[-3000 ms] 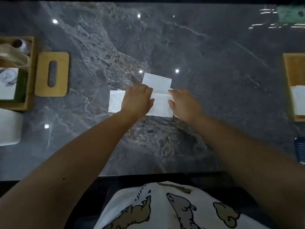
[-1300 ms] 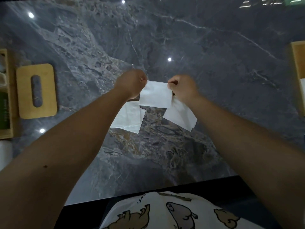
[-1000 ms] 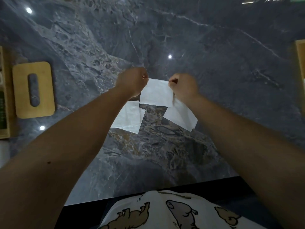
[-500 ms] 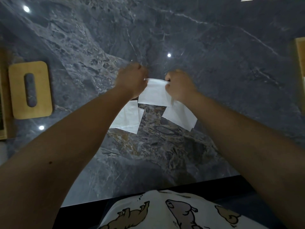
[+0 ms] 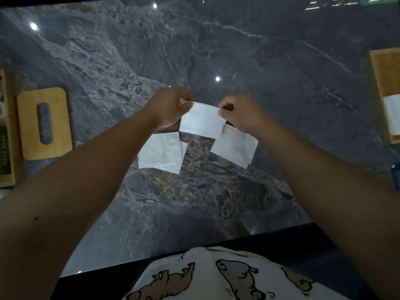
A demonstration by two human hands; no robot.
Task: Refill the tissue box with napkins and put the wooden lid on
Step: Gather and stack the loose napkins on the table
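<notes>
A white napkin (image 5: 202, 122) hangs above the dark marble table, pinched at its top corners by my left hand (image 5: 171, 106) and my right hand (image 5: 240, 113). A second napkin (image 5: 161, 153) lies flat on the table below my left wrist. Below my right hand, a third napkin (image 5: 234, 147) slants; whether it hangs from that hand or rests on the table I cannot tell. The wooden lid (image 5: 44, 123), with its oval slot, lies flat at the far left. At the right edge stands the open wooden tissue box (image 5: 382, 76) with white napkins (image 5: 392, 114) inside.
A wooden tray (image 5: 8, 135) holding a green item sits at the left edge beside the lid. A blue object (image 5: 396, 176) pokes in at the right edge. The table's near edge (image 5: 173, 256) runs just above my printed shirt.
Since three seconds ago the napkins went from lying flat under my hands to one lifted and stretched between both hands. In the last second my hands shifted slightly apart, holding it taut.
</notes>
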